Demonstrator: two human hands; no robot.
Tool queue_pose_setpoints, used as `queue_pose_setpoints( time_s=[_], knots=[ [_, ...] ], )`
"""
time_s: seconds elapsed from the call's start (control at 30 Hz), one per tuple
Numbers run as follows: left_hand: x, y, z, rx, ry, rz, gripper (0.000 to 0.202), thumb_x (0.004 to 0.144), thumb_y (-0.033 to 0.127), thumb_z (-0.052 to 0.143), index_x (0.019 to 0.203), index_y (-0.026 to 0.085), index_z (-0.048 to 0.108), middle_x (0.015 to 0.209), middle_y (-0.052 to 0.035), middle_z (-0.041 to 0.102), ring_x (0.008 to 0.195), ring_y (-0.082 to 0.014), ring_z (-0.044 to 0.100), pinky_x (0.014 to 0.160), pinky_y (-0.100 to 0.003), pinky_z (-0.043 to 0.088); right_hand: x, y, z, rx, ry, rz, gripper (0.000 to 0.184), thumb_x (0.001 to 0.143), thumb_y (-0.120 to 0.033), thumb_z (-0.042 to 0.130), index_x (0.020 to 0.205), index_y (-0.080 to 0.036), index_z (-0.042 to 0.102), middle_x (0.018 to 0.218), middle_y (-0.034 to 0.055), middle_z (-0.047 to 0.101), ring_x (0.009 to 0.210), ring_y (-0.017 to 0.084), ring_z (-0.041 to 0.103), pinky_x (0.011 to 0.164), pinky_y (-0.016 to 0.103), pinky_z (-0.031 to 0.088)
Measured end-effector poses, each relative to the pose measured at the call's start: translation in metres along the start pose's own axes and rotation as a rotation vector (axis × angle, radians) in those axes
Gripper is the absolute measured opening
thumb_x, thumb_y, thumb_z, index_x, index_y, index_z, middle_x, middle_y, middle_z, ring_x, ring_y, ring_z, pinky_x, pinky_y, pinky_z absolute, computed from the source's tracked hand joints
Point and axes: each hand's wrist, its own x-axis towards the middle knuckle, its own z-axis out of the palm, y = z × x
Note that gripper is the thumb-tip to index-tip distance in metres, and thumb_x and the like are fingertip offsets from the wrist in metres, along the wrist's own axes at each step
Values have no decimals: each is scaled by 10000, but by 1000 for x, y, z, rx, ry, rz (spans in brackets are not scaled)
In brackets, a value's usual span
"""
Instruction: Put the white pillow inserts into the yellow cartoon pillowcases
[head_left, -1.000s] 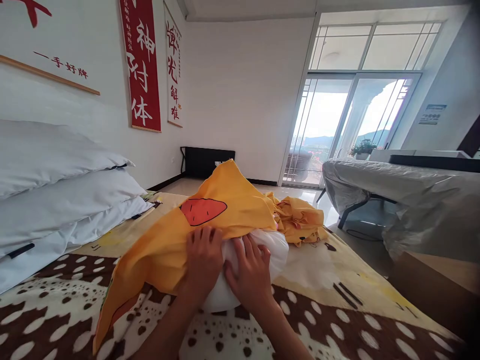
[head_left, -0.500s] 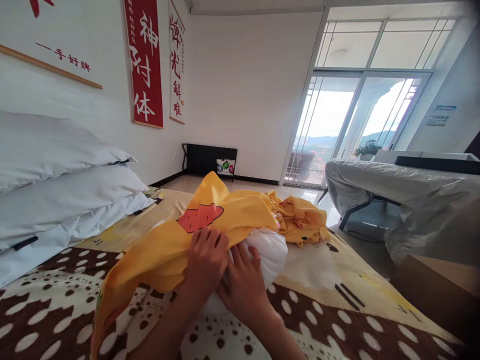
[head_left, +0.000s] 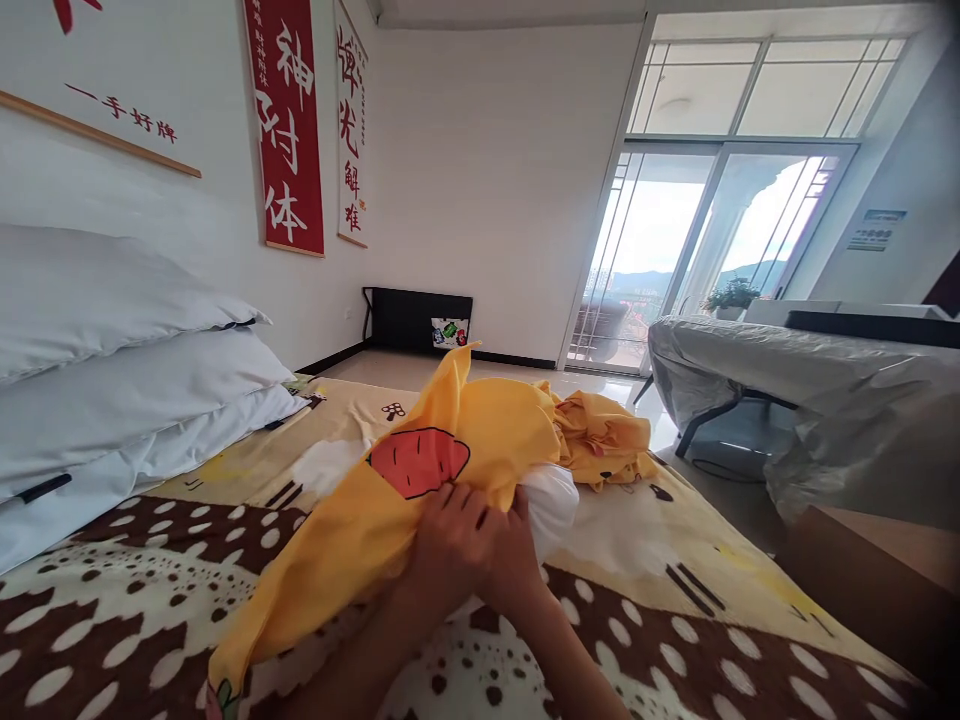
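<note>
A yellow pillowcase (head_left: 341, 530) with a red carrot-like print lies bunched over a white pillow (head_left: 551, 500), part of which shows at its right end. My left hand (head_left: 454, 535) is closed on the pillowcase's near edge, just below the print. Pressed against it, my right hand (head_left: 514, 550) is closed on the same edge beside the bare white part, its fingers partly hidden. One corner of the yellow cloth pokes up at the far side, and a long loose part trails toward the lower left.
A crumpled yellow cloth (head_left: 604, 435) sits beyond the pillow. White pillows (head_left: 127, 350) are stacked at the left on the patterned bed blanket (head_left: 622, 640). Off the bed's right side stand a cardboard box (head_left: 870, 570) and a plastic-wrapped piece of furniture (head_left: 757, 350).
Both hands have shifted slightly right and come together at the edge. The yellow cloth has been drawn right over more of the white pillow, and its far corner now stands narrower.
</note>
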Motion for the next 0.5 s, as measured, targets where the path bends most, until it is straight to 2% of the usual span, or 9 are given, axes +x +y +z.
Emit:
queue_pose_setpoints(
  time_s=[0.07, 0.13, 0.2, 0.27, 0.37, 0.43, 0.5],
  knots=[
    [-5, -24, 4, -19, 24, -171, 221, 806, 69, 407, 630, 200, 434, 608, -18, 474, 604, -175, 427, 582, -309, 301, 4, -2, -11, 31, -42, -62, 206, 814, -301, 500, 937, -206, 634, 1008, 83, 656, 1015, 257, 563, 971, 463, 336],
    [-11, -51, 7, -47, 20, -366, 189, 762, 69, 427, 637, 210, 405, 612, -8, 482, 604, -168, 437, 575, -290, 313, 9, -5, -25, 52, -90, -179, 338, 818, -251, 499, 1135, -179, 589, 1227, 107, 587, 1188, 249, 488, 998, 415, 326],
    [-17, -76, 7, -89, -10, -539, 165, 745, 94, 441, 645, 213, 386, 619, 5, 480, 601, -158, 442, 571, -269, 323, 12, -5, -38, 57, -66, -257, 403, 829, -180, 477, 1227, -169, 537, 1319, 107, 532, 1264, 230, 433, 1021, 389, 312],
    [-21, -95, 1, -139, -30, -674, 153, 761, 149, 459, 648, 213, 377, 624, 16, 470, 597, -150, 439, 566, -255, 329, 13, -2, -46, 45, 92, -183, 356, 830, -145, 479, 1172, -184, 570, 1236, 98, 589, 1199, 225, 494, 986, 387, 347],
    [-22, -112, -14, -161, 4, -798, 187, 772, 206, 482, 630, 213, 361, 586, 37, 421, 564, -135, 407, 545, -241, 315, 11, 8, -47, 41, 369, 73, 258, 837, -165, 509, 1067, -215, 615, 997, 76, 649, 995, 215, 582, 862, 375, 428],
    [-21, -116, -24, -110, 52, -825, 207, 762, 199, 489, 616, 213, 343, 553, 50, 376, 539, -127, 376, 536, -239, 303, 9, 12, -42, 63, 347, 177, 313, 848, -245, 532, 1157, -218, 578, 1056, 91, 624, 1025, 231, 563, 867, 392, 440],
    [-19, -115, -30, -15, 110, -781, 210, 739, 165, 498, 615, 214, 336, 558, 50, 368, 547, -127, 370, 544, -242, 304, 7, 11, -34, 91, 174, 179, 518, 838, -372, 565, 1317, -208, 456, 1263, 128, 533, 1160, 266, 491, 931, 430, 416]
  ],
)
